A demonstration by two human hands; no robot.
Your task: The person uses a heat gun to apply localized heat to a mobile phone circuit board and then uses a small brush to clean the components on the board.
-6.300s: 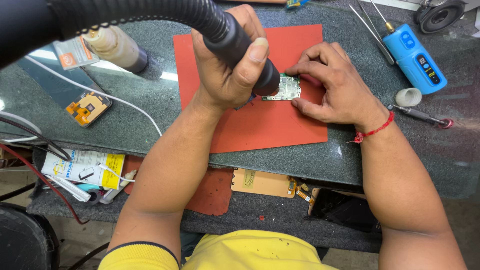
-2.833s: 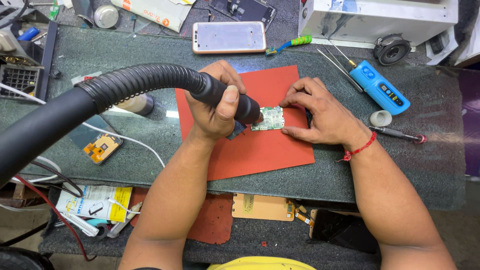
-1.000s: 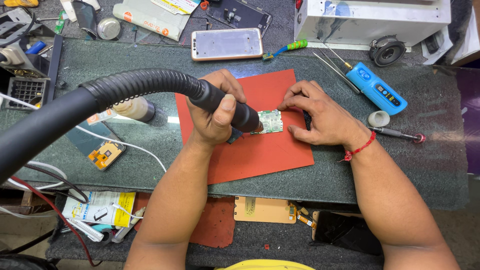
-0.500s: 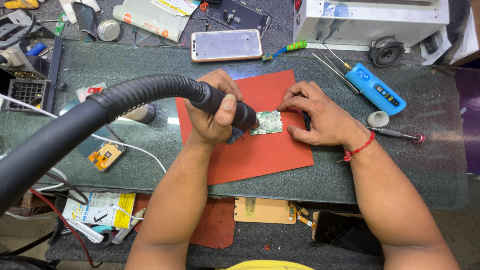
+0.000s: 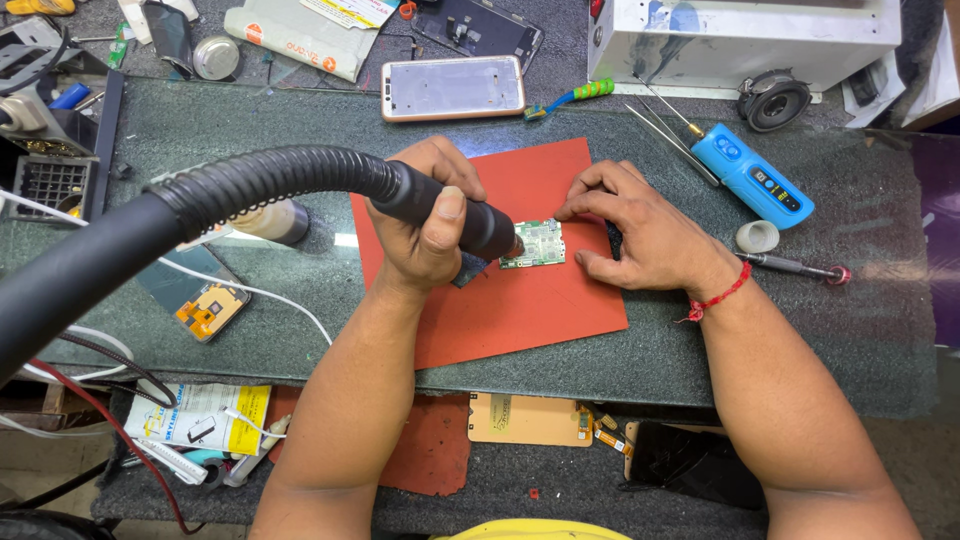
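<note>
My left hand (image 5: 425, 225) grips the black handle of a hot-air tool (image 5: 455, 212) whose ribbed hose (image 5: 250, 190) runs off to the left. Its nozzle points at the left edge of a small green circuit board (image 5: 535, 243) lying on a red mat (image 5: 520, 300). My right hand (image 5: 640, 230) rests on the mat at the board's right side, fingertips pressing its top and right edges. A red thread is tied around that wrist.
A phone frame (image 5: 452, 87) lies behind the mat. A blue handheld tool (image 5: 752, 178), a roll of tape (image 5: 757, 236) and a screwdriver (image 5: 795, 266) sit to the right. A white box (image 5: 745, 35) stands at the back. A small orange part (image 5: 208, 312) and cables lie left.
Over the earlier frames the view pulled back and the bench came into sight. In the last second both hands have stayed put, the nozzle still at the board's left edge.
</note>
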